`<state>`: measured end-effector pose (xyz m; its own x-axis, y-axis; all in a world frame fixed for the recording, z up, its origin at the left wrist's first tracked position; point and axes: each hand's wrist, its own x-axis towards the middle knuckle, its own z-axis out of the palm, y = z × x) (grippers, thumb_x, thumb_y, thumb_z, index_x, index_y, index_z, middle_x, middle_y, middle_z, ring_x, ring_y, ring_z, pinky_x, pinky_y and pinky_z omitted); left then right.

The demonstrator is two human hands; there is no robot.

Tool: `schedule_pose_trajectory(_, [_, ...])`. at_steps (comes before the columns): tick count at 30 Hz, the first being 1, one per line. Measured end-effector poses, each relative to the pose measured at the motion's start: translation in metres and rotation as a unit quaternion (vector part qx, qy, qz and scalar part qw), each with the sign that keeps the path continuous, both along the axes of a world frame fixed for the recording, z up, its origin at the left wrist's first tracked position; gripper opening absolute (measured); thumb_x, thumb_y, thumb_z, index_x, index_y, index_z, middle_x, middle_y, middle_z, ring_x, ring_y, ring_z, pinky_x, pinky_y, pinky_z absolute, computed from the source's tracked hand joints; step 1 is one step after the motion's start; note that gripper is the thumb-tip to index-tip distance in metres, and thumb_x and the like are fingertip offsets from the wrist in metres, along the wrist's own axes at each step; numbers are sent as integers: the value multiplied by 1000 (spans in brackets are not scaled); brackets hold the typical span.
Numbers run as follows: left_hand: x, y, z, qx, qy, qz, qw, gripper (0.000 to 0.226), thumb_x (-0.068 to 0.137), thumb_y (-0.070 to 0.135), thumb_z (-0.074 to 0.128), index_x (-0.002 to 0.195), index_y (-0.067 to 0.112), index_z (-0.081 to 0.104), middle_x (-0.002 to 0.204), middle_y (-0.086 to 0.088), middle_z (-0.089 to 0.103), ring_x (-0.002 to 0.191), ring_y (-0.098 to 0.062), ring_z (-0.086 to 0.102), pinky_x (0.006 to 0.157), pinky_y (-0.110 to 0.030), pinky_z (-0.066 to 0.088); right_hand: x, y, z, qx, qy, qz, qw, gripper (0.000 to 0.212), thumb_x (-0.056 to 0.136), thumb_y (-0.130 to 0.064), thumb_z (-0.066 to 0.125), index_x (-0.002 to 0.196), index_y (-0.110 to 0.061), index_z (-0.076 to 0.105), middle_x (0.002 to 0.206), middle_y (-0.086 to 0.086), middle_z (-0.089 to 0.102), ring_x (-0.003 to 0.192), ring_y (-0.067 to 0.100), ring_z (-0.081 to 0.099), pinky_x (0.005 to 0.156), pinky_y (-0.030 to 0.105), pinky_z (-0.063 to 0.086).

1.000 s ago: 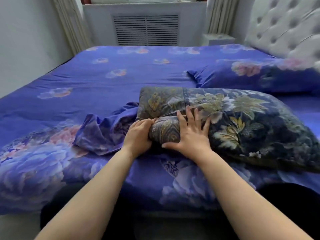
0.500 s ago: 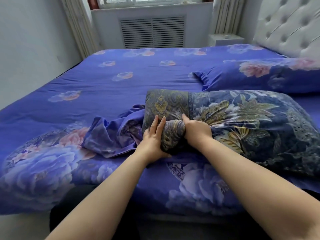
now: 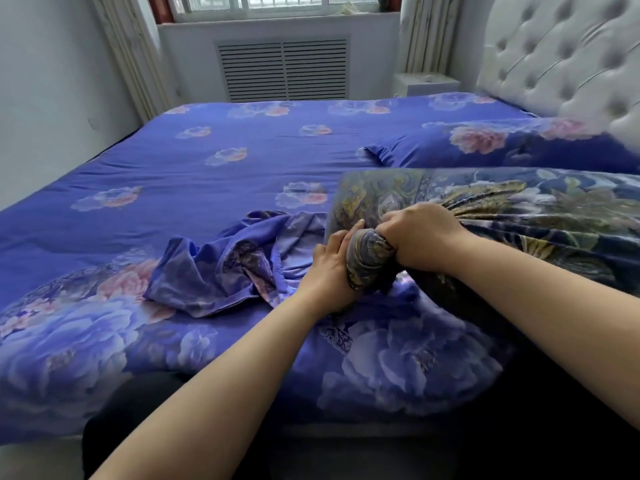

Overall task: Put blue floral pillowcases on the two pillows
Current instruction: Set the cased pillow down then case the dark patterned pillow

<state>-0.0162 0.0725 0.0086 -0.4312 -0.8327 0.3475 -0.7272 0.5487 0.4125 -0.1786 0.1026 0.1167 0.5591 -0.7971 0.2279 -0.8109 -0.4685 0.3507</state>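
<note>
The bed [image 3: 207, 174] is covered in a violet-blue sheet printed with pale pink and lilac peonies, small and scattered toward the far side and large along the near edge. The same blue ground with pink blossoms is seen on the cased pillow [image 3: 502, 143] and on the crumpled pillowcase [image 3: 221, 268], whereas the uncased pillow [image 3: 519, 209] is patterned in dark navy with gold, olive and white leaves and scrolls. The tufted headboard [image 3: 561, 60] is coloured off-white, and the slatted grille [image 3: 284, 69] white.
</note>
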Motion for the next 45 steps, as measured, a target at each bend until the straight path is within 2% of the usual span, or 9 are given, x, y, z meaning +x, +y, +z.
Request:
schedule_pose_trajectory(10, [29, 8, 54, 41, -46, -76, 995, 56, 74, 15, 61, 126, 35, 53, 114, 0, 64, 109, -21, 55, 92, -29, 44, -25, 1, 28, 500, -128, -95, 851, 39, 69, -65, 69, 89, -32, 66, 84, -20, 67, 82, 3, 64, 74, 20, 47])
schedule_pose_trajectory(13, [38, 6, 90, 42, -17, -91, 995, 61, 70, 13, 62, 125, 37, 50, 115, 2, 65, 107, -18, 59, 90, -36, 47, -34, -31, 53, 396, -244, -86, 881, 48, 70, -73, 55, 92, -33, 70, 89, -18, 66, 83, 2, 59, 83, 26, 46])
schedule_pose_trajectory(16, [44, 17, 106, 61, -57, -106, 991, 60, 71, 22, 61, 126, 41, 46, 117, 6, 62, 106, -16, 58, 90, -35, 46, -39, -68, 27, 236, -106, -161, 952, 69, 79, -65, 58, 137, -30, 45, 142, 2, 41, 129, 25, 39, 107, 45, 31])
schedule_pose_trajectory(21, [49, 42, 53, -36, -182, -16, 983, 101, 64, 23, 65, 146, 42, 9, 145, 2, 30, 132, -25, 34, 111, -41, 29, -36, -90, -72, 336, -97, -252, 902, 112, 72, -71, 60, 151, -22, -4, 159, 7, 8, 143, 35, 14, 115, 51, 18])
schedule_pose_trajectory(26, [39, 92, -1, -344, -86, -112, 928, 71, 80, 19, 48, 145, 28, 22, 148, -9, 30, 138, -30, 31, 112, -53, 25, -30, -94, -70, 334, -107, -280, 894, 120, 70, -75, 59, 150, -21, -11, 159, 10, 9, 143, 36, 14, 114, 51, 16])
schedule_pose_trajectory(32, [19, 74, -6, -307, -217, -82, 923, 103, 73, 72, 55, 150, 25, 7, 158, -12, 3, 143, -40, 9, 116, -54, 10, -26, -86, -63, 300, -62, -299, 904, 108, 82, -69, 49, 151, -10, -8, 153, 13, 27, 138, 34, 29, 111, 51, 16])
schedule_pose_trajectory(36, [-5, 42, 28, -236, -228, -43, 944, 118, 59, 68, 66, 150, 13, 15, 134, -10, 51, 125, -29, 48, 114, -46, 23, -30, -82, -55, 272, -30, -271, 923, 52, 97, -43, 35, 137, -10, 39, 144, 9, 44, 125, 29, 47, 108, 49, 29])
schedule_pose_trajectory(40, [-28, 13, 42, -93, -269, -29, 958, 108, 68, 53, 67, 151, 12, 11, 128, -6, 59, 120, -25, 52, 103, -36, 33, -38, -82, -59, 303, -104, -236, 918, 39, 85, -58, 49, 74, -20, 51, 88, -1, 57, 84, 23, 55, 80, 36, 46])
schedule_pose_trajectory(45, [-51, -22, 52, -70, -251, -42, 965, 68, 70, 55, 66, 130, 28, 49, 127, -3, 55, 118, -26, 51, 96, -39, 42, -48, -70, -50, 361, -283, -226, 860, 39, 90, -40, 53, 62, -14, 46, 67, 2, 50, 62, 18, 42, 58, 32, 32])
